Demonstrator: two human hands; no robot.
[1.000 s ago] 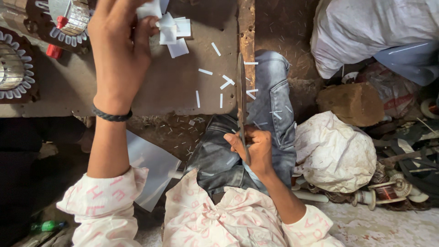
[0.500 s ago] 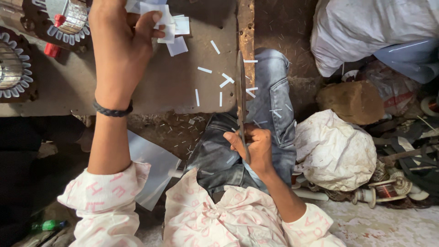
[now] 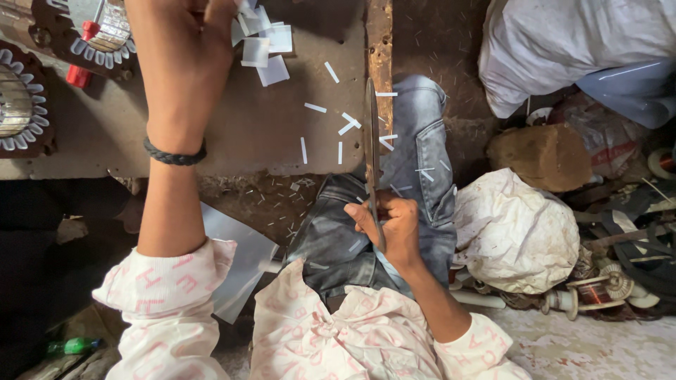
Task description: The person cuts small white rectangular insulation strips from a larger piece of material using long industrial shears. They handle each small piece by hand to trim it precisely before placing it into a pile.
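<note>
Between the left hand (image 3: pixel 186 63) and the right hand (image 3: pixel 391 225) the brown table (image 3: pixel 239 134) lies mostly bare, with only thin white strips (image 3: pixel 331 127). A big white sack (image 3: pixel 514 232) blocks the right hand's outer side. Metal wheels (image 3: pixel 14 102) crowd beside the left hand.

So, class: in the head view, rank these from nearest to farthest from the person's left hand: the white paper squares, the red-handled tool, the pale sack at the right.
From the left hand:
1. white paper squares, touching its fingers.
2. red-handled tool, left of it.
3. pale sack, far right, past the knee.
</note>
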